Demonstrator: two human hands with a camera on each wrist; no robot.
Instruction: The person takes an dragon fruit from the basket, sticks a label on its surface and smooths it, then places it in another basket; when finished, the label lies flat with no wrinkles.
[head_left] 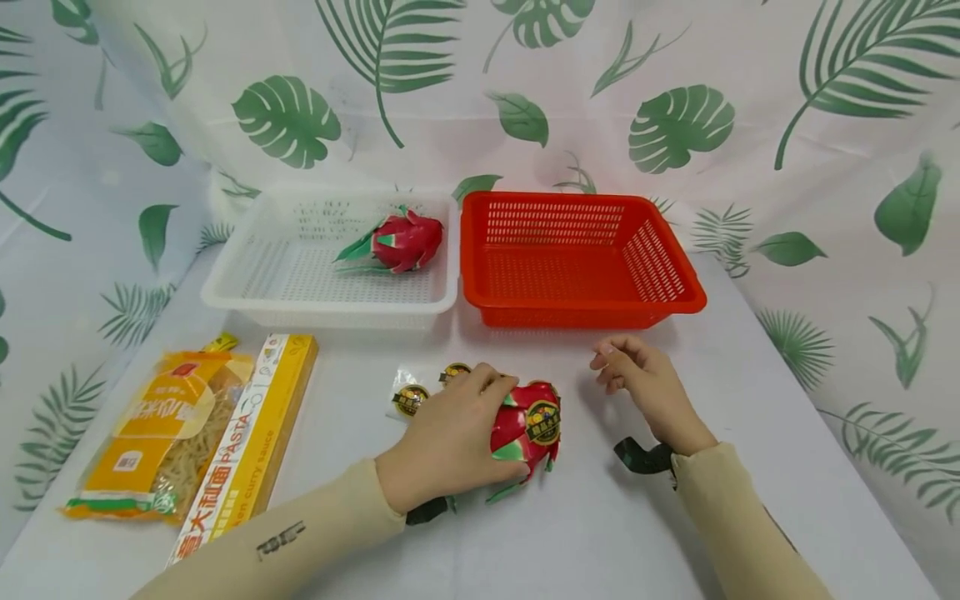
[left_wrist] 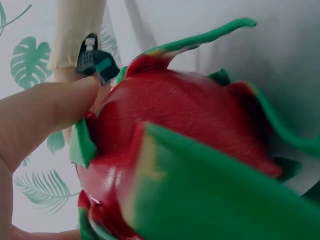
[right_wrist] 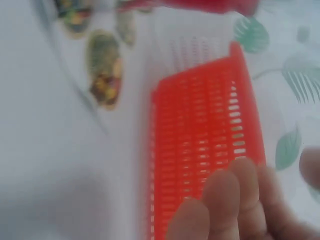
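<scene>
My left hand (head_left: pixel 457 437) grips a red dragon fruit (head_left: pixel 517 425) with green-tipped scales, above or on the table in front of me. A round black-and-gold sticker (head_left: pixel 543 422) is on the fruit's right side. In the left wrist view, the thumb presses the dragon fruit (left_wrist: pixel 170 105) near its green leaf tips. To the right, my right hand (head_left: pixel 637 379) is raised with loosely bent fingers, apart from the fruit and holding nothing visible. Beyond my left hand lies a clear sheet of round stickers (head_left: pixel 411 400), partly hidden by that hand.
A white basket (head_left: pixel 330 315) at the back holds another dragon fruit (head_left: pixel 412 242). Beside it, on the right, stands a red basket (head_left: pixel 577 312). On the left lie an orange bag of dry pasta (head_left: pixel 161 425) and a yellow-and-white pasta box (head_left: pixel 255 442).
</scene>
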